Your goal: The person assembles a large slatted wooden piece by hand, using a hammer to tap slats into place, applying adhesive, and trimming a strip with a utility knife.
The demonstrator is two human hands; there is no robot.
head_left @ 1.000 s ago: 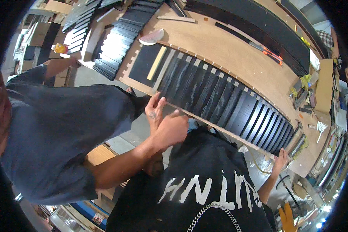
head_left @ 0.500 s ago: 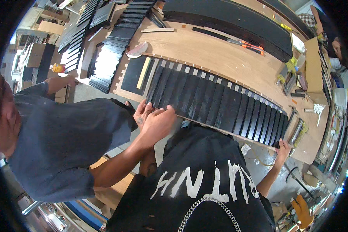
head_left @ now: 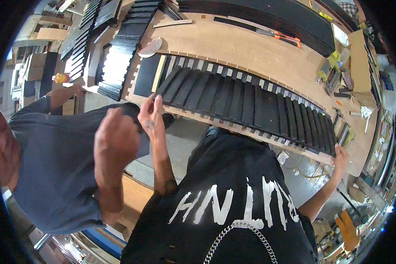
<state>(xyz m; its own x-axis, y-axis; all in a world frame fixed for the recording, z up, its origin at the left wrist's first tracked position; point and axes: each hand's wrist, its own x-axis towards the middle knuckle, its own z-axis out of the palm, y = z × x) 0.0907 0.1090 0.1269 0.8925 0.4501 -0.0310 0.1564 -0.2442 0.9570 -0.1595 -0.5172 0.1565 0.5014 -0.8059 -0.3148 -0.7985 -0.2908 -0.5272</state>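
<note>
One desk (head_left: 198, 39) carries one row of black slats (head_left: 233, 94), too close-set to count surely. The row reaches from the left hand (head_left: 150, 115), pinched on its near left corner, to the right hand (head_left: 341, 155), gripping its near right corner. One yellow strip (head_left: 158, 75) lies left.

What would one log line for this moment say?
left hand: at left end of black slats | right hand: at their right end | co-worker's hand: blurred, apart from slats
</note>
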